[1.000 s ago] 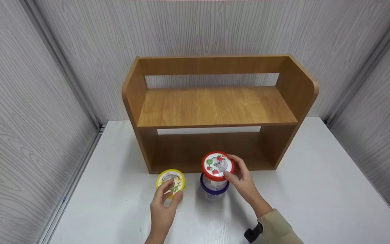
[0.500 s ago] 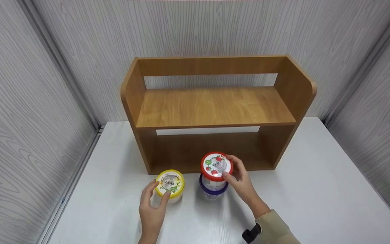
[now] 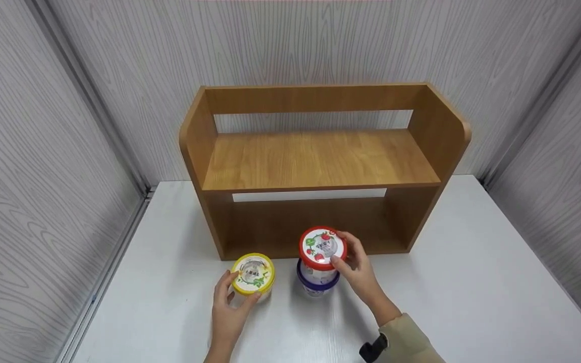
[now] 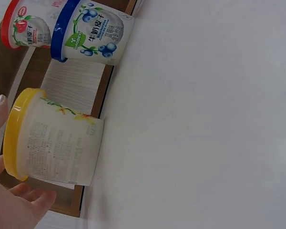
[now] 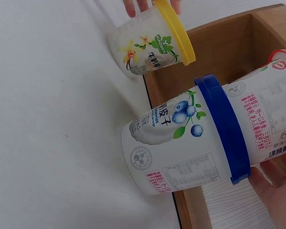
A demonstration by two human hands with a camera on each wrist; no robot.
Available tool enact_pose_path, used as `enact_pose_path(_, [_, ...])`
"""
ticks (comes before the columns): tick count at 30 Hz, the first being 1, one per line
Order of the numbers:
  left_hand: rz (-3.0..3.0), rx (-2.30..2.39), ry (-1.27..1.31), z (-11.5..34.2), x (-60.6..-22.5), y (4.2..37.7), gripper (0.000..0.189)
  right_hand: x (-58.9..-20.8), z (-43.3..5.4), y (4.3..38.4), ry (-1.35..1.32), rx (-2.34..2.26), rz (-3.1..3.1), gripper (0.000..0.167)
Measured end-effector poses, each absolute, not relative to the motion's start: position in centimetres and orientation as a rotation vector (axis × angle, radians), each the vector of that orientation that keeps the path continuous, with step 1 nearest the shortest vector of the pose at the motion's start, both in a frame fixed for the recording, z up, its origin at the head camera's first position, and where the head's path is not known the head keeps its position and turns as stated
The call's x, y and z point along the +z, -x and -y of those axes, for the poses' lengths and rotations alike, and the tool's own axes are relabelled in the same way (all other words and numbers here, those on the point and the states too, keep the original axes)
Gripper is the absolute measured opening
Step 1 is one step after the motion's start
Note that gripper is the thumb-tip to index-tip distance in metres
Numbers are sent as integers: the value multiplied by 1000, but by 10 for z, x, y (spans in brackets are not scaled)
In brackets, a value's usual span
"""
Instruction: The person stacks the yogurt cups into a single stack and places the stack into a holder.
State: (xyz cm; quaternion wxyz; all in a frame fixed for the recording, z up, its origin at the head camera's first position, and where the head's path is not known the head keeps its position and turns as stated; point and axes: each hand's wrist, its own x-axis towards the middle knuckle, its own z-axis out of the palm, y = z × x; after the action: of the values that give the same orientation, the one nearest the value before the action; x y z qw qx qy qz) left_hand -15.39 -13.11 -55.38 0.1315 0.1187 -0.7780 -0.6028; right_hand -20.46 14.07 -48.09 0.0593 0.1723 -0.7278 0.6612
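A tub with a yellow lid (image 3: 253, 274) stands upright on the white table. My left hand (image 3: 227, 315) is beside it, thumb and fingers spread about the lid's near left side; in the left wrist view, a gap shows between several fingers (image 4: 33, 200) and the tub wall. To the right, a red-lidded tub (image 3: 322, 247) with strawberry pictures sits on top of a blue-lidded tub (image 5: 181, 143) with blueberries. My right hand (image 3: 362, 272) grips the red-lidded tub near its lid, thumb at the front and fingers at the right side. The far fingertips are hidden.
Behind the tubs stands a two-level wooden shelf (image 3: 321, 159), its lower board (image 3: 275, 222) close to them. Grey wood-grain panels (image 3: 295, 45) enclose the table (image 3: 467, 302) at the back and both sides. A dark strap (image 3: 373, 348) is on my right wrist.
My left hand has moved from over the yellow lid to its near left side, uncovering the lid's print. The right hand and the stacked tubs have stayed nearly still.
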Motion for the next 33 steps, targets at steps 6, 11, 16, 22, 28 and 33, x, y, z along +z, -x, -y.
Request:
enact_pose_path(6, [2242, -1746, -225, 131, -561, 156, 81, -483, -141, 206, -554, 2013, 2174, 54])
enact_pose_path(11, [2280, -1694, -224, 131, -564, 160, 76, -497, -144, 214, -559, 2034, 2162, 55])
enact_pose_path(16, [2294, -1678, -217, 130, -565, 162, 75, -511, -146, 219, -562, 2023, 2151, 55])
enact_pose_path(22, [2312, -1648, -195, 129, -566, 165, 78, -513, -146, 220, -544, 2005, 2164, 55])
enact_pose_path(28, [2304, -1624, -166, 128, -568, 166, 78, -499, -144, 213, -533, 2019, 2178, 55])
enact_pose_path(33, [2268, -1627, -130, 127, -568, 167, 77, -487, -142, 205, -534, 2031, 2173, 55])
